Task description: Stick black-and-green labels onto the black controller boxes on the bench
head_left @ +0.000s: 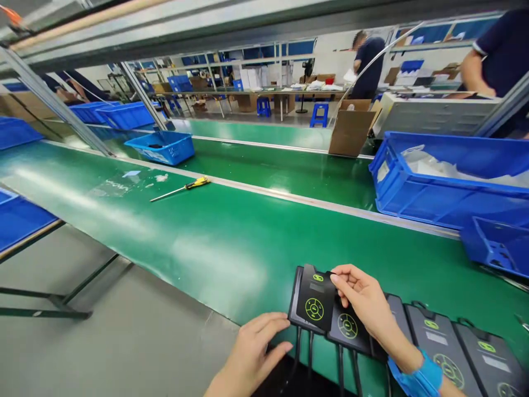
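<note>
A row of flat black control boxes with cables lies along the near edge of the green bench. Over the leftmost box sits a slightly skewed black panel overlay with a green logo, a small window and a round key pattern. My right hand, a blue band on its wrist, pinches the overlay's upper right corner between thumb and forefinger. It partly hides the second box. My left hand has its thumb and fingers apart, fingertips at the leftmost box's lower left corner.
A yellow-handled screwdriver lies farther along the bench. A small blue basket stands at the rail. Large blue bins stand at the right, near a cardboard box. Overhead runs a metal beam. Other people work beyond.
</note>
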Demonstrator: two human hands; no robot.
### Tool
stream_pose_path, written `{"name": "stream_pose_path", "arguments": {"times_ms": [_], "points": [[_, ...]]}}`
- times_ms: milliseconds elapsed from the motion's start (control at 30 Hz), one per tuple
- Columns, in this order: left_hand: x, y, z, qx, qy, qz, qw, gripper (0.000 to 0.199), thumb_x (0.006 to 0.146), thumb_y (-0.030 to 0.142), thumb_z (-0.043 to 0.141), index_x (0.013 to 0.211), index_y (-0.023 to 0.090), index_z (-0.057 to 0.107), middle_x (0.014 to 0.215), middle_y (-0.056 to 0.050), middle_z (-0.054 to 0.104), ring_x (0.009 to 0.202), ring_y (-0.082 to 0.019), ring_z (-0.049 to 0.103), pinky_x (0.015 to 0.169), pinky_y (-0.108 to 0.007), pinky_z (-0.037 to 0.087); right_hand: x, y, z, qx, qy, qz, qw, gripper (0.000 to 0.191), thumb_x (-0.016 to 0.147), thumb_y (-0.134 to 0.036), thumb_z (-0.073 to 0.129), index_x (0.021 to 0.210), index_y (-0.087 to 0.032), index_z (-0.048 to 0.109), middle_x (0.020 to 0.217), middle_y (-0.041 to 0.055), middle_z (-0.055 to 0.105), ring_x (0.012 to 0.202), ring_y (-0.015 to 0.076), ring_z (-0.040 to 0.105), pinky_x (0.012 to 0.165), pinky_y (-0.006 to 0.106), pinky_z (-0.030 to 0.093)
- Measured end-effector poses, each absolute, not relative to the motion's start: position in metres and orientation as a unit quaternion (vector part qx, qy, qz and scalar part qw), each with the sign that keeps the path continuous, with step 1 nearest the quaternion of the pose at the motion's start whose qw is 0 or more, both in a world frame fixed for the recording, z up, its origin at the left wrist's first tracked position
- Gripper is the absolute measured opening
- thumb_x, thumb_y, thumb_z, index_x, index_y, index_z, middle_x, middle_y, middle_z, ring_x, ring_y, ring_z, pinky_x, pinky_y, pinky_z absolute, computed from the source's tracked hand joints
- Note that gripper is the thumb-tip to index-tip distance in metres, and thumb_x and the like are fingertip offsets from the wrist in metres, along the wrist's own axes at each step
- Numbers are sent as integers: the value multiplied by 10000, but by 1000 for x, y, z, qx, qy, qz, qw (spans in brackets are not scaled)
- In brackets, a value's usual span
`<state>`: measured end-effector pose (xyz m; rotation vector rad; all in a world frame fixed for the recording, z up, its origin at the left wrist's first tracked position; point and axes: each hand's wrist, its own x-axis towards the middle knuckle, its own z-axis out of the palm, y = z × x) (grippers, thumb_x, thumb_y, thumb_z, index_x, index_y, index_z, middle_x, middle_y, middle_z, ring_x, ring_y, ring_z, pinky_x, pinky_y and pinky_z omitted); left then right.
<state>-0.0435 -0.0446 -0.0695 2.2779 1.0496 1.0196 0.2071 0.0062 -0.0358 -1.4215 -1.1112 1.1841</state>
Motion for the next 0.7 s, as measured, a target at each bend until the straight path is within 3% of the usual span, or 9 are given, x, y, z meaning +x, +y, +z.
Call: {"name": "stream_pose_path", "arguments": {"times_ms": [133,700], "points": [[-40,-48,-80,833,360,397,136,208,918,248,608,1116,184,622,1031,-98,740,890,-198,724,758,-275,602,205,7,-44,-599,-465,472,450,410,739,-560,719,848,-170,652,583,-31,547,426,83,468,403,213,403],[-35,-49,-90,836,361,397,117,333,882,233,676,1182,111,597,1018,-136,731,909,-223,704,669,-309,562,199,10,-36,-635,-477,440,419,331,722,-503,725,803,-187,674,535,-27,545,407,93,471,367,206,427]]}}
